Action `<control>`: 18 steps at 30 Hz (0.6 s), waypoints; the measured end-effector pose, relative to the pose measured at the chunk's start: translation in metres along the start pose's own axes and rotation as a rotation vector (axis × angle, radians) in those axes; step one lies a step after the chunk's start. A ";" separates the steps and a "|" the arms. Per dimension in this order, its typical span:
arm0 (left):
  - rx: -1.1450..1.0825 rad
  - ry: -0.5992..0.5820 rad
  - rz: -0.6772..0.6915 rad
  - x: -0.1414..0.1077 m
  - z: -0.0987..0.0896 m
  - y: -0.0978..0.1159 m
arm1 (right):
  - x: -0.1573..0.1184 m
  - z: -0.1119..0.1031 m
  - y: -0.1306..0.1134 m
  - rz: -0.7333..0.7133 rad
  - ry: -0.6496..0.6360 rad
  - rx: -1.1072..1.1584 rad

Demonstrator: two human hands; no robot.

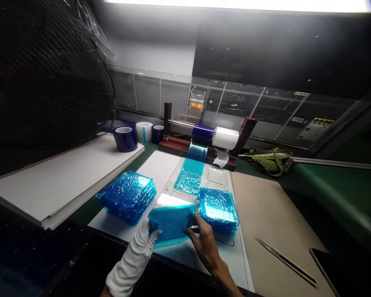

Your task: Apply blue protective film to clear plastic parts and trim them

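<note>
A blue film-covered sheet (172,225) is held up between both hands over the front of the white board. My left hand (145,243), in a white glove, grips its left edge with the thumb on the face. Bare, my right hand (204,241) pinches the right edge between thumb and fingers. To the left lies a stack of blue film-covered sheets (128,196); another blue stack (219,210) sits just beyond my right hand. Blue film (194,165) runs down from a roll (203,134) onto a bubbly sheet (188,181) on the board.
A wooden stand (179,146) carries the blue roll and a white roll (225,137). Blue tape rolls (125,140) stand at left beside a pile of white boards (64,177). On the brown board (259,206) at right lies a cutter knife (286,262). A green pouch (267,161) is behind.
</note>
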State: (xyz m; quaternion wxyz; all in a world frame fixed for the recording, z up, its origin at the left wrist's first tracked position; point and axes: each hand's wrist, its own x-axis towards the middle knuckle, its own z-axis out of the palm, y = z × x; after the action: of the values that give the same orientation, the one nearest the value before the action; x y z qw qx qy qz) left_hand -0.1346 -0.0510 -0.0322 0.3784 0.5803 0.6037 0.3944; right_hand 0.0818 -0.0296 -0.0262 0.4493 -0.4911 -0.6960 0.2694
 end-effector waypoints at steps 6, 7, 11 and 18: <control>-0.077 -0.169 0.046 0.047 0.035 0.096 | 0.027 -0.092 -0.018 0.355 0.093 0.109; -0.087 -0.193 0.043 0.057 0.047 0.107 | 0.034 -0.106 -0.013 0.385 0.090 0.119; -0.061 -0.257 0.023 0.095 0.096 0.114 | 0.054 -0.141 0.021 0.490 0.089 0.116; 0.135 -0.242 0.004 0.115 0.112 0.086 | 0.052 -0.156 0.065 0.655 0.061 0.112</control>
State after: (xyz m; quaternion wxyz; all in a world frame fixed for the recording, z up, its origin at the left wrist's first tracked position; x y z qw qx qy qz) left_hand -0.0021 0.0691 0.0019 0.4077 0.6490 0.5777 0.2808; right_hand 0.2430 0.0319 0.0097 0.3859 -0.6710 -0.4713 0.4227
